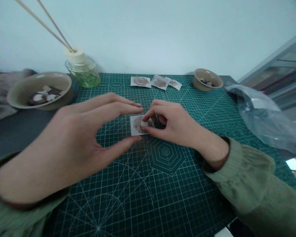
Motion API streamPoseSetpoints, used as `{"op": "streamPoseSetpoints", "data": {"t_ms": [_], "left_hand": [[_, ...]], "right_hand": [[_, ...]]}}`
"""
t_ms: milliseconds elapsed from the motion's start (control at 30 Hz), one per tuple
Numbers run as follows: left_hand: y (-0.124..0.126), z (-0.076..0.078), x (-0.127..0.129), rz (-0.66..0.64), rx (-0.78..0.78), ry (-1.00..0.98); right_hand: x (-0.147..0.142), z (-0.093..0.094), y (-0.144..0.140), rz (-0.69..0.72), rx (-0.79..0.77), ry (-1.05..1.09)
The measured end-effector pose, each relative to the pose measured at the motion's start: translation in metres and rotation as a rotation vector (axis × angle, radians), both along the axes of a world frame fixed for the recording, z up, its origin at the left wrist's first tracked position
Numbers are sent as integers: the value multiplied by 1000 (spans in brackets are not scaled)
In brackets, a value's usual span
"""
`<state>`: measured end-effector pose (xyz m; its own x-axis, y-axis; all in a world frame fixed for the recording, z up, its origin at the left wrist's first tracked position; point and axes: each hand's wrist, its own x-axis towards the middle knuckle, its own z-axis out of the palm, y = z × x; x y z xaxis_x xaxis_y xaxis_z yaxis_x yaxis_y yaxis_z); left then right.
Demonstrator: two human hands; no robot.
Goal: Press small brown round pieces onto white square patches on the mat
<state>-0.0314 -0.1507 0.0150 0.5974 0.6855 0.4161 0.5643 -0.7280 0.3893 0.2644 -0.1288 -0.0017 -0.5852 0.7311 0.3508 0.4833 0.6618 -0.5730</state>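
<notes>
Right hand (171,123) pinches a small pale chip (144,123) over the card (136,125) — light, probably brittle; left hand (88,135) fingers apart, steadying the card's edges.

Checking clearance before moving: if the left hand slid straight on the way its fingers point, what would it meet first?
Most likely the right hand, pinching a small piece over the square card. The left hand points right, fingertips straddling that card; depth is uncertain.

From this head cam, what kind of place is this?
Likely a small hobby or craft desk indoors, against a plain wall. Cues: a green gridded cutting mat, two bowls of small pieces, and a reed diffuser jar at the back.
</notes>
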Motion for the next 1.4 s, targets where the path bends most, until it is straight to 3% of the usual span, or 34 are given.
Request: {"op": "streamPoseSetpoints", "data": {"t_ms": [133,300,867,1233,1400], "left_hand": [[-3,-9,10,-47,84,158],[-1,-25,14,-47,93,163],[-7,-22,17,94,36,152],[-4,-21,19,86,112,144],[-4,-20,18,95,115,127]], "right_hand": [[1,-3,2,-6,46,-23],[2,-4,2,-7,60,-42],[0,6,-2,15,49,-110],[-1,9,-2,-73,40,-128],[-2,12,-3,-21,-25,-162]]}}
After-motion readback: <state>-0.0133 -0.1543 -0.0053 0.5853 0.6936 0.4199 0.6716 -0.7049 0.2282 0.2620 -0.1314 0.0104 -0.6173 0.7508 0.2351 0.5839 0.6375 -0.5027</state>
